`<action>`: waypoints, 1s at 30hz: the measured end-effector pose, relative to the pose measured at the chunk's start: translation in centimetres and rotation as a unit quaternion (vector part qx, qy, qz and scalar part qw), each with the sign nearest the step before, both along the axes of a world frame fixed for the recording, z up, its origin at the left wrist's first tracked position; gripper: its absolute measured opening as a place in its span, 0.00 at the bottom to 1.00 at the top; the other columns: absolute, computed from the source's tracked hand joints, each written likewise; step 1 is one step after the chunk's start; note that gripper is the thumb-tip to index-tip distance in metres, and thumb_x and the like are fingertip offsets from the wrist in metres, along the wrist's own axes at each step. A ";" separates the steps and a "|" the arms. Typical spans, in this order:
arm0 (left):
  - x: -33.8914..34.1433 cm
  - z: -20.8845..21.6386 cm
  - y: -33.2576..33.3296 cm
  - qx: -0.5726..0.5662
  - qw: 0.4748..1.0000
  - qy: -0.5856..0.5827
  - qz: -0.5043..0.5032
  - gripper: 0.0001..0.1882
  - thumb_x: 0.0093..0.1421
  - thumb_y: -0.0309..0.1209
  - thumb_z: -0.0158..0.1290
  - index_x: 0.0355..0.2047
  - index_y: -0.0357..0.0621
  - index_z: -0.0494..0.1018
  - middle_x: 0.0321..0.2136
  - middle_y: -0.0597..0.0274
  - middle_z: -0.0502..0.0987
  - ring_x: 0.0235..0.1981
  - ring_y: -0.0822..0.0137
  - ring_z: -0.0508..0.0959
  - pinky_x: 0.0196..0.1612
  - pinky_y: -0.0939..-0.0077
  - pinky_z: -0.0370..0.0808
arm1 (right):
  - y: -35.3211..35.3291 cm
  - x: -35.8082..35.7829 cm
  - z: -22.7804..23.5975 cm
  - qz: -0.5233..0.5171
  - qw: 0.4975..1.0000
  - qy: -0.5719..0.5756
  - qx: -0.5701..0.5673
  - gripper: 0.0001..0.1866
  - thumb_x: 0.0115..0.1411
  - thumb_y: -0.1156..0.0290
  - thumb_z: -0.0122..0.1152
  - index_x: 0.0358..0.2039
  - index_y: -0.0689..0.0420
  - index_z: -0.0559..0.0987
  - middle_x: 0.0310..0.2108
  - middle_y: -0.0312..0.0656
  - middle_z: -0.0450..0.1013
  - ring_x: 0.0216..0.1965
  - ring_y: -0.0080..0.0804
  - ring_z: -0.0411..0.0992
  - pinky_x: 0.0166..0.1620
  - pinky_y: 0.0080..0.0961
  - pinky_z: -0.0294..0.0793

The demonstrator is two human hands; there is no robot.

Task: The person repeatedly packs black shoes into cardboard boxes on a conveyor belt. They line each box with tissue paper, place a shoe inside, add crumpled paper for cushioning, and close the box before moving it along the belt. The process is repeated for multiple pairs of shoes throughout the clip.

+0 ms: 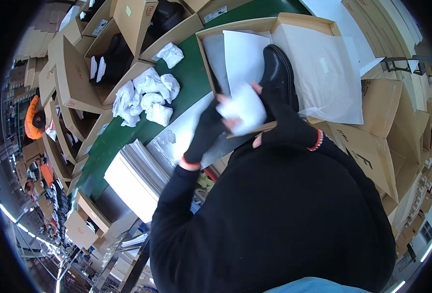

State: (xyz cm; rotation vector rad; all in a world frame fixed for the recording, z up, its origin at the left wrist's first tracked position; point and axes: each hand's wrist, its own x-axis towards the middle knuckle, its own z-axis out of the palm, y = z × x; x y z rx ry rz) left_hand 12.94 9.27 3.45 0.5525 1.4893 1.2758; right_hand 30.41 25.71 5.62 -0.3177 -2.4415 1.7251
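Both hands wear black fingerless gloves. My left hand (205, 134) and my right hand (279, 124) together grip a crumpled wad of white tissue paper (244, 110) just above the near edge of an open cardboard shoe box (235, 27). A black shoe (278, 73) stands in that box on white wrapping paper (245, 56). A red bead bracelet (317, 140) circles my right wrist.
Several white paper wads (147, 95) lie on the green conveyor belt (191, 68). A stack of white paper sheets (135, 178) sits at my left. More open boxes with black shoes (113, 61) line the belt's far side. Flat cardboard boxes (382, 132) pile up at right. A person in orange (34, 119) stands far left.
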 end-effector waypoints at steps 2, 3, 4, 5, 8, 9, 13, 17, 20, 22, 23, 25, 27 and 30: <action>3.6 -0.8 -0.2 0.055 0.996 0.025 -0.065 0.26 0.50 0.25 0.63 0.48 0.43 0.64 0.45 0.63 0.71 0.49 0.72 0.71 0.48 0.74 0.71 | -0.4 -0.5 0.7 0.042 0.957 -0.065 -0.278 0.53 0.49 0.69 0.70 0.69 0.58 0.46 0.55 0.51 0.65 0.53 0.37 0.69 0.53 0.33 0.69; 4.5 -1.1 0.2 0.084 0.995 0.059 -0.006 0.33 0.46 0.27 0.67 0.51 0.42 0.64 0.45 0.60 0.72 0.48 0.65 0.73 0.49 0.71 0.71 | 0.3 -0.6 0.5 0.064 0.980 -0.101 -0.157 0.51 0.52 0.74 0.67 0.69 0.57 0.45 0.50 0.49 0.71 0.49 0.34 0.73 0.50 0.32 0.71; 4.8 -0.7 0.0 0.041 0.965 0.259 0.003 0.38 0.43 0.28 0.68 0.55 0.42 0.63 0.45 0.56 0.72 0.48 0.61 0.74 0.49 0.69 0.72 | 0.5 -0.3 -0.5 0.066 0.987 -0.101 -0.105 0.51 0.52 0.74 0.66 0.69 0.57 0.44 0.48 0.49 0.72 0.47 0.35 0.74 0.49 0.31 0.71; 5.1 1.0 0.8 -0.003 0.895 0.446 0.009 0.43 0.40 0.29 0.69 0.58 0.41 0.61 0.46 0.52 0.72 0.47 0.57 0.75 0.48 0.67 0.72 | 0.3 0.2 -2.4 0.066 0.991 -0.104 -0.056 0.51 0.52 0.74 0.66 0.69 0.56 0.43 0.45 0.49 0.73 0.45 0.36 0.75 0.49 0.30 0.71; 5.6 1.0 1.6 0.084 0.863 0.484 -0.118 0.46 0.40 0.27 0.66 0.61 0.44 0.60 0.45 0.50 0.73 0.42 0.51 0.75 0.43 0.63 0.73 | 0.3 1.2 -4.3 0.059 0.995 -0.085 -0.014 0.53 0.50 0.68 0.69 0.68 0.60 0.45 0.52 0.56 0.67 0.48 0.48 0.72 0.51 0.32 0.69; 5.9 1.0 2.3 0.072 0.860 0.480 -0.161 0.42 0.41 0.24 0.63 0.60 0.44 0.62 0.43 0.52 0.74 0.39 0.52 0.75 0.41 0.62 0.73 | 0.9 1.4 -4.1 0.044 0.995 -0.083 -0.013 0.53 0.49 0.67 0.70 0.68 0.60 0.45 0.55 0.56 0.65 0.52 0.48 0.69 0.54 0.32 0.67; 4.2 -2.9 4.6 0.064 0.845 0.519 -0.116 0.34 0.43 0.26 0.63 0.54 0.44 0.68 0.39 0.53 0.76 0.37 0.53 0.76 0.40 0.61 0.73 | 5.2 3.1 -3.1 -0.044 0.998 -0.021 0.036 0.55 0.49 0.67 0.71 0.69 0.60 0.43 0.61 0.54 0.60 0.63 0.46 0.59 0.62 0.30 0.58; -0.9 -4.7 14.4 0.061 0.819 0.570 -0.002 0.26 0.45 0.31 0.63 0.47 0.52 0.73 0.34 0.57 0.77 0.33 0.56 0.76 0.37 0.62 0.71 | 15.2 9.8 -8.3 -0.295 0.864 -0.026 0.408 0.46 0.49 0.63 0.72 0.64 0.63 0.58 0.62 0.52 0.59 0.64 0.45 0.57 0.66 0.38 0.51; -2.8 -9.2 20.8 0.035 0.776 0.629 0.034 0.21 0.45 0.36 0.63 0.42 0.55 0.74 0.28 0.60 0.76 0.33 0.57 0.75 0.36 0.62 0.68 | 22.4 16.6 -9.4 -0.354 0.776 -0.148 0.500 0.44 0.53 0.53 0.66 0.64 0.62 0.58 0.61 0.54 0.60 0.65 0.50 0.54 0.64 0.47 0.51; -3.3 -12.6 24.4 0.031 0.733 0.679 0.019 0.20 0.44 0.37 0.63 0.40 0.56 0.73 0.25 0.59 0.75 0.34 0.57 0.76 0.38 0.61 0.66 | 24.7 21.0 -11.6 -0.359 0.764 -0.232 0.483 0.42 0.55 0.51 0.63 0.63 0.61 0.60 0.58 0.56 0.64 0.59 0.53 0.62 0.58 0.43 0.62; -3.3 -14.1 25.3 -0.023 0.712 0.702 0.019 0.21 0.43 0.39 0.64 0.40 0.56 0.74 0.26 0.59 0.76 0.35 0.56 0.75 0.41 0.58 0.64 | 25.8 23.2 -13.5 -0.352 0.772 -0.233 0.475 0.40 0.56 0.50 0.63 0.62 0.60 0.62 0.57 0.56 0.66 0.56 0.53 0.65 0.56 0.41 0.65; -3.1 -15.5 25.8 -0.042 0.653 0.756 -0.009 0.22 0.41 0.42 0.65 0.39 0.56 0.75 0.27 0.60 0.77 0.35 0.56 0.75 0.42 0.56 0.63 | 25.1 22.0 -11.6 -0.338 0.814 -0.341 0.326 0.36 0.58 0.51 0.61 0.60 0.59 0.65 0.55 0.55 0.68 0.54 0.52 0.68 0.53 0.40 0.68; -2.9 -15.0 26.3 -0.084 0.674 0.733 -0.044 0.26 0.41 0.48 0.64 0.42 0.57 0.76 0.34 0.63 0.78 0.41 0.57 0.74 0.44 0.54 0.63 | 25.1 21.9 -12.1 -0.334 0.828 -0.351 0.284 0.32 0.60 0.53 0.59 0.59 0.59 0.68 0.53 0.54 0.70 0.51 0.51 0.70 0.51 0.40 0.70; -2.0 -14.6 25.7 -0.094 0.676 0.730 -0.037 0.28 0.44 0.49 0.63 0.46 0.56 0.75 0.44 0.59 0.74 0.51 0.53 0.68 0.53 0.46 0.58 | 24.6 22.3 -15.8 -0.347 0.799 -0.259 0.418 0.22 0.63 0.57 0.53 0.52 0.59 0.74 0.42 0.51 0.76 0.39 0.51 0.74 0.41 0.43 0.73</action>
